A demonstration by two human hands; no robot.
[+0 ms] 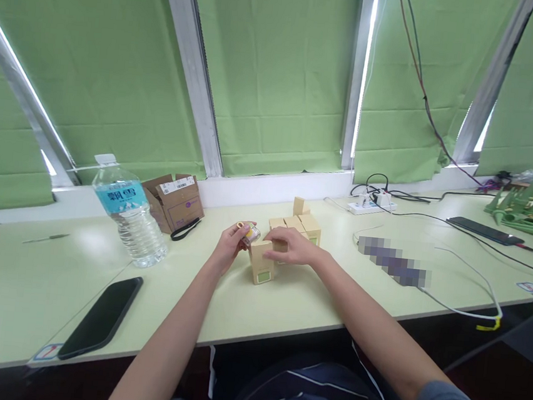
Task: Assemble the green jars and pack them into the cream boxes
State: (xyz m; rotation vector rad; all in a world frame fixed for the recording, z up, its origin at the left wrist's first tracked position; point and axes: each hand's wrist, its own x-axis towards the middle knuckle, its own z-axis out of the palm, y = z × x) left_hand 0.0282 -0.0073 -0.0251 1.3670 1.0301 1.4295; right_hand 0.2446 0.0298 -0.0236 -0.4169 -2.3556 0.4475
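My left hand point(229, 244) is closed around a small clear item with yellow on it point(251, 234), perhaps a little jar; its exact kind is too small to tell. Just to the right, my right hand point(296, 247) grips a small tan cardboard box point(261, 267) between thumb and fingers. That box stands upright on the table, with a green label window low on its front. Behind my right hand sits a group of similar tan boxes point(309, 224), partly hidden by the fingers. One more small box piece point(299, 206) rises at their back.
A large water bottle point(128, 212) and an open brown carton point(175, 202) stand left. A black phone point(103, 317) lies near the front edge. On the right are a blurred device with a cable point(392, 261), a power strip point(371, 206), another phone point(485, 231) and green parts point(529, 209).
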